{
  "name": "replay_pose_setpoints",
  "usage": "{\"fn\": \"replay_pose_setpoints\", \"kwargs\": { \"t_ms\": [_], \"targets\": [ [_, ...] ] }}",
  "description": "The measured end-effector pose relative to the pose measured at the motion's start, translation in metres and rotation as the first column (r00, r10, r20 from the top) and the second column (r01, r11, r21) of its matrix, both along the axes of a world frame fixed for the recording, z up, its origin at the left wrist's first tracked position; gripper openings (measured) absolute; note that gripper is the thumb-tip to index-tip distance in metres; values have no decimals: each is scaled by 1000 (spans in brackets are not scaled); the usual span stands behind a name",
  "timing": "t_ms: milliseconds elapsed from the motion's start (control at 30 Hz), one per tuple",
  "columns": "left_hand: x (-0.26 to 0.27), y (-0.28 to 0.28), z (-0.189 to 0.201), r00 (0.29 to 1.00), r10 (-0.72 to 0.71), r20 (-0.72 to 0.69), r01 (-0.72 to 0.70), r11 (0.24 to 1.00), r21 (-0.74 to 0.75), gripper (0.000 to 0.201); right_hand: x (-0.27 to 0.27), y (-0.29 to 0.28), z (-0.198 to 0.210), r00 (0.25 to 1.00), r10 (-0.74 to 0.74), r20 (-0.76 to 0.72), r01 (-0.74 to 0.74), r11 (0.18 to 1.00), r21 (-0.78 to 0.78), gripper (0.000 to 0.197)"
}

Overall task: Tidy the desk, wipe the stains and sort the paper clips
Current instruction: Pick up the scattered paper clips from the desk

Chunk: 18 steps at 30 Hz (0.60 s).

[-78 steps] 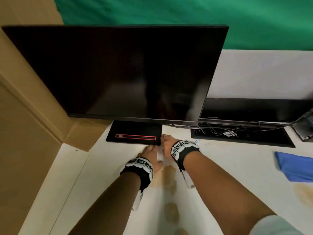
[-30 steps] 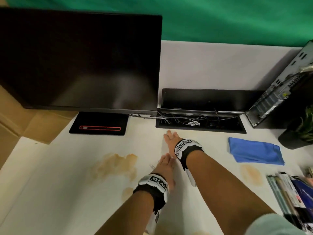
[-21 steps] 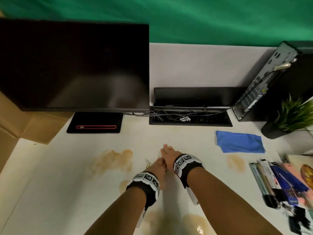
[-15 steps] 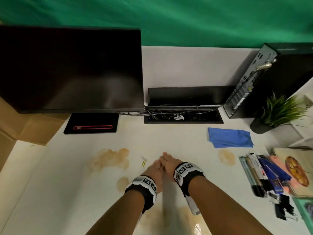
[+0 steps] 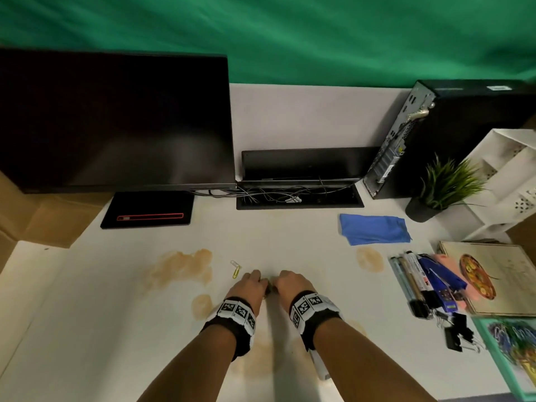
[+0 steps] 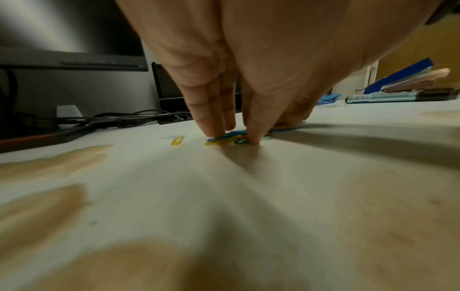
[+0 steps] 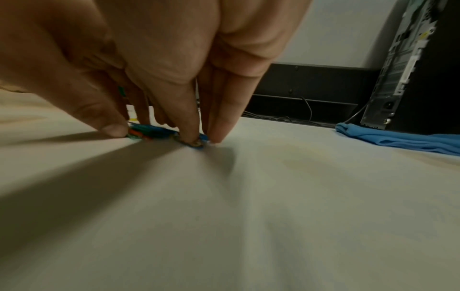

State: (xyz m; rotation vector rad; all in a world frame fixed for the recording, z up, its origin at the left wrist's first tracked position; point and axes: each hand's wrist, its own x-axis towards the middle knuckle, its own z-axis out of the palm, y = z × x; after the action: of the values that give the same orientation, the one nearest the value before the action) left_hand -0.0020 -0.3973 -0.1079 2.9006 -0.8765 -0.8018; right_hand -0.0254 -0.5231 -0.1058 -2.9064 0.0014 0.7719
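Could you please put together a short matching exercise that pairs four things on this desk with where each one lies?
Things:
1. blue cloth
2. yellow paper clip
3. potted plant
4. pile of coloured paper clips

Places:
A. beside the computer tower
B. under the fingertips of both hands
C. just left of the left hand
D. in front of the cable tray

Pairs: 1-D, 2-C, 3-A, 4-B

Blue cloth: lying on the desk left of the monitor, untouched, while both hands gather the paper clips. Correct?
Not quite. The blue cloth lies right of the monitor, by the potted plant; the head view shows it. It is untouched, and both hands, left hand and right hand, gather the paper clips.
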Motion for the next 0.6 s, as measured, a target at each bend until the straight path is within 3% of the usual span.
{"fn": "replay_pose_setpoints", "kwargs": {
  "t_ms": [167, 267, 333, 367, 400, 467, 500, 533, 567, 600],
  "targets": [
    [6, 2, -8, 999, -43, 33, 42, 998, 40, 39, -8, -11, -7, 997, -71, 39, 68, 996, 56, 35],
    [9, 4, -9, 999, 35, 25, -35, 999, 1, 34, -13, -15, -6, 963, -263, 54, 248, 949, 197, 33],
    [11, 6, -9, 994, 106, 9, -105, 993, -51, 35, -15, -17, -5, 910, -413, 33, 379, 861, 338, 29],
    [12, 7, -9, 990, 143, -1, -143, 986, -89, 36, -17, -18, -4, 867, -499, -9, 452, 778, 436, 27],
    [14, 10, -10, 981, 194, -16, -194, 971, -142, 36, -18, -18, -2, 801, -594, -80, 533, 645, 548, 25],
    [16, 16, -9, 942, 327, -72, -334, 904, -265, 33, -17, -18, 4, 578, -738, -349, 692, 216, 689, 28],
    [17, 20, -8, 914, 390, -115, -406, 857, -319, 31, -16, -20, 6, 441, -748, -496, 731, -20, 682, 32],
    [17, 24, -7, 879, 445, -171, -476, 800, -365, 28, -14, -22, 7, 328, -728, -602, 734, -205, 648, 33],
    [17, 27, -7, 836, 492, -242, -548, 729, -411, 26, -13, -25, 8, 269, -718, -642, 734, -278, 619, 32],
    [17, 30, -6, 779, 528, -338, -627, 637, -449, 25, -12, -28, 7, 261, -724, -639, 745, -270, 610, 31]
  ]
}}
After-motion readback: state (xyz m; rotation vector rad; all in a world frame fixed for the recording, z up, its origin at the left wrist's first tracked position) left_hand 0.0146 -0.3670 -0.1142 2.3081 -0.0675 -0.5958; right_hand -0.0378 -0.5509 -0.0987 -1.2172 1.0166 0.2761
